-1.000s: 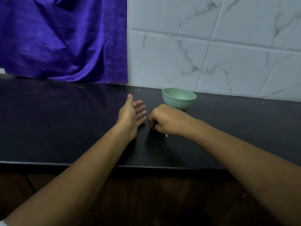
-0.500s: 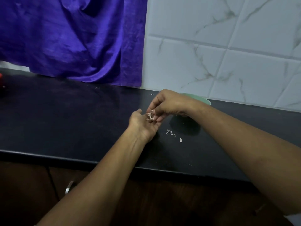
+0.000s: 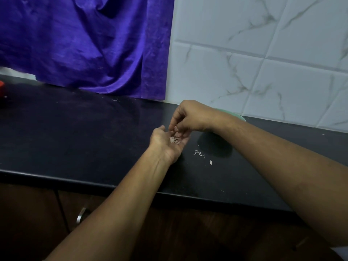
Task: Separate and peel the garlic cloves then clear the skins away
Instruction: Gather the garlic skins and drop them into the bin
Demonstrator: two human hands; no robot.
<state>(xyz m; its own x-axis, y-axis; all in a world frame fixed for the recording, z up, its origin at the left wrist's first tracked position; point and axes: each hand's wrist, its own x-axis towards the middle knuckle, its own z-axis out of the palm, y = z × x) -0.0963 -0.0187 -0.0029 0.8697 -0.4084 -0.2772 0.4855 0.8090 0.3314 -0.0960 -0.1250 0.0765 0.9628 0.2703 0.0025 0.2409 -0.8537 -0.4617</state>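
Several garlic skins (image 3: 174, 140): lying in the upturned left hand (image 3: 167, 146) — palm loosely cupped, fingers relaxed.
Right hand (image 3: 190, 117): fingertips bunched, pinching skins just above that palm.
Counter (image 3: 94, 144): stray flakes (image 3: 198, 153) nearby.

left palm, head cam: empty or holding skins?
Holding skins. The left hand lies palm up, cupped, with pale garlic skins in it; the right hand pinches a flake just above.

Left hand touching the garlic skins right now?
Touching. Head view shows the garlic skins lying in the cupped palm of the left hand.
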